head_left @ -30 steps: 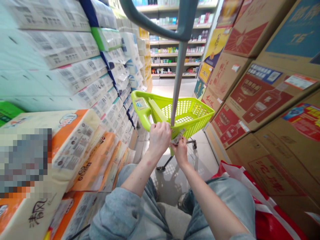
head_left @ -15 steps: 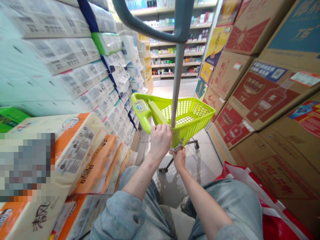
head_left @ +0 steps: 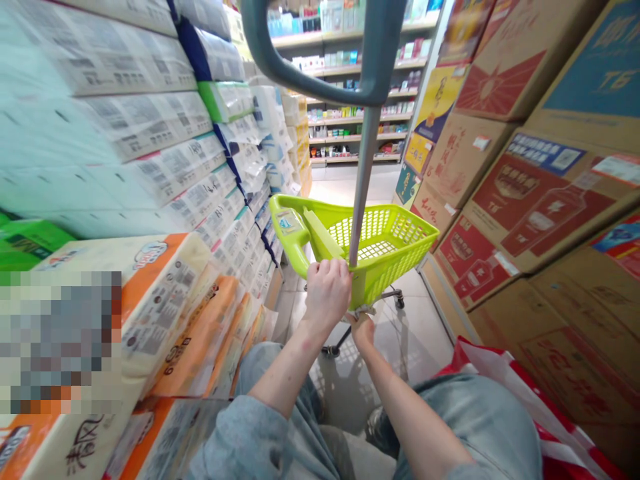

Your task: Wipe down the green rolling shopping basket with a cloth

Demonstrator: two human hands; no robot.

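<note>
A lime-green shopping cart basket (head_left: 395, 273) with perforated sides stands in front of me on dark wheeled legs. My left hand (head_left: 327, 290) is closed over its near rim, beside the grey metal pole (head_left: 364, 180). Below it, my right hand (head_left: 363, 331) is closed at the basket's lower near corner. A crumpled whitish cloth (head_left: 364, 311) shows at its fingers, pressed against the basket's underside; the fingertips are mostly hidden. Above, the pole ends in a dark grey loop handle (head_left: 320, 87). A moulded green handle (head_left: 293, 233) with a small label sticks out on the basket's left.
Stacked paper packs (head_left: 195, 160) line the left side, with orange-and-cream tissue packs (head_left: 165, 313) nearer me. Cardboard cartons (head_left: 530, 193) are piled along the right. A red-and-white bag (head_left: 495, 363) lies by my right knee. Shelves of small goods (head_left: 350, 117) stand behind the cart.
The whole view has shifted slightly, so everything sits lower and further right. My right hand has moved a little lower under the basket's corner with the cloth. My left hand keeps its hold.
</note>
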